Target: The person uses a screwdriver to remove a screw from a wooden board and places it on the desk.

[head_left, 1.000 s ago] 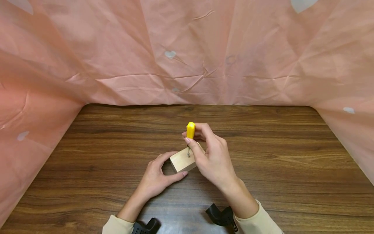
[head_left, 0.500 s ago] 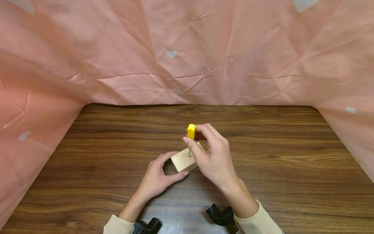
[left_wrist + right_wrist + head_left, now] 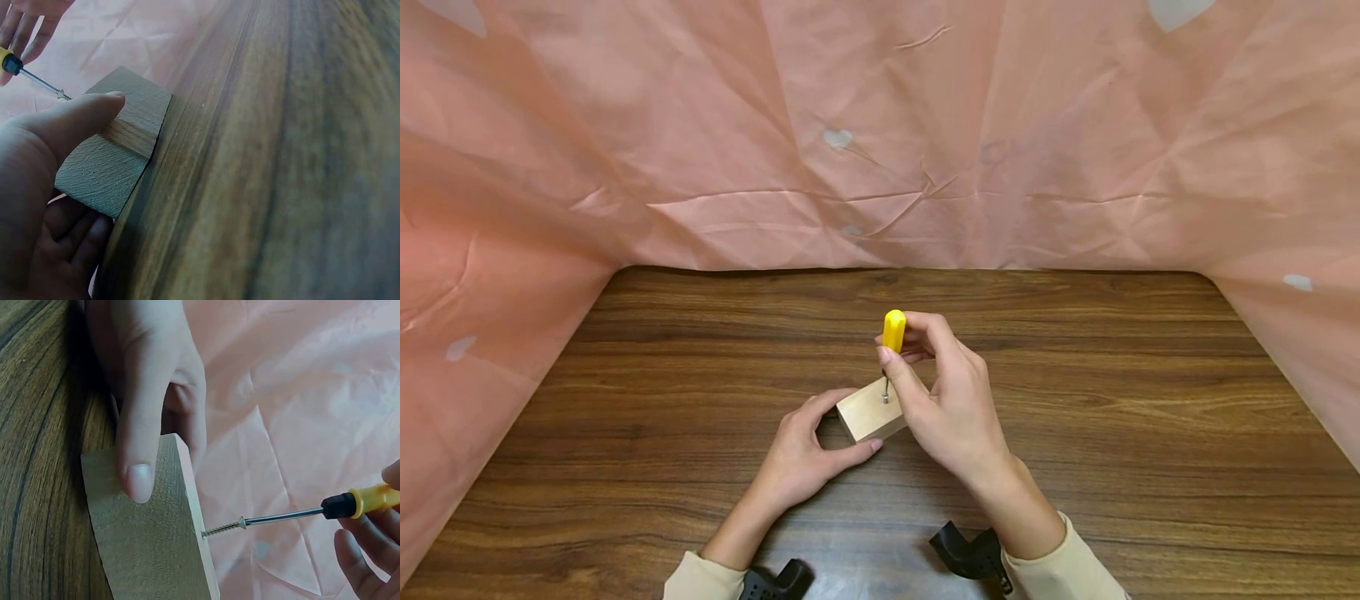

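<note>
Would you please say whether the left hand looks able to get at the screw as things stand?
Probably yes: the left hand grips the wooden block bearing the screw, whose visible shank looks free, though the screwdriver meets the screw's head and the hand may need to loosen its grip.

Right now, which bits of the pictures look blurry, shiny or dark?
Head view: pale glare on the table, bottom middle; left wrist view: table blurry toward the right, wood block clearer; right wrist view: screw fairly sharp, dark shadow on the table beside the left hand.
</note>
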`<action>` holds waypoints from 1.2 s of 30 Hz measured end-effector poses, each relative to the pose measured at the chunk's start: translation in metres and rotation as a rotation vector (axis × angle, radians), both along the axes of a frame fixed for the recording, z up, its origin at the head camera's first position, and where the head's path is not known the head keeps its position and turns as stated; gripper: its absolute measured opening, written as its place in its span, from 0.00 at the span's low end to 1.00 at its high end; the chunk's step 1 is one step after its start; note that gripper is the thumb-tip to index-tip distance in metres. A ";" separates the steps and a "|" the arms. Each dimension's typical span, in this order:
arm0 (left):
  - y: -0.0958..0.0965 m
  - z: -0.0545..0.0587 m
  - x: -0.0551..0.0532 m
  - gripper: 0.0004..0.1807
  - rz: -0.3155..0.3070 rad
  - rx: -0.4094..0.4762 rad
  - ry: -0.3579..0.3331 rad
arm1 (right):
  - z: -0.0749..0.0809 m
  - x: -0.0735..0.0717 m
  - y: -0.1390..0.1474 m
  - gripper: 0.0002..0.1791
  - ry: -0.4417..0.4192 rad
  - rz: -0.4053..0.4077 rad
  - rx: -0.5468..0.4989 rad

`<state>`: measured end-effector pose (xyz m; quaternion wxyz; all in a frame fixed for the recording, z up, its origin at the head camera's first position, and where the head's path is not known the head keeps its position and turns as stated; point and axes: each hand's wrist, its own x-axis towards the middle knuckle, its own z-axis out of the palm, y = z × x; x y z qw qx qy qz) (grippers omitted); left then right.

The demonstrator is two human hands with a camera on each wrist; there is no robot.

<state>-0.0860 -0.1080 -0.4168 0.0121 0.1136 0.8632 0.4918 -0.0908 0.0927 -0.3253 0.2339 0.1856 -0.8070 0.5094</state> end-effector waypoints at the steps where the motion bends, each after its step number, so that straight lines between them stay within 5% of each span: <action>1: 0.000 0.000 0.000 0.33 0.000 0.000 0.000 | 0.000 0.000 0.000 0.15 -0.006 -0.006 -0.001; 11: 0.000 0.000 0.000 0.33 -0.007 0.000 0.002 | -0.001 -0.001 0.001 0.12 0.108 -0.012 0.009; 23: -0.001 0.000 0.001 0.33 -0.002 0.001 0.002 | 0.000 0.000 0.001 0.18 0.080 -0.070 0.011; 28: 0.000 0.000 0.001 0.33 -0.005 -0.002 0.017 | 0.000 0.000 0.001 0.12 0.123 -0.040 0.018; 36: 0.000 -0.001 0.000 0.32 0.001 0.004 0.011 | 0.002 0.001 0.000 0.21 0.063 -0.029 0.026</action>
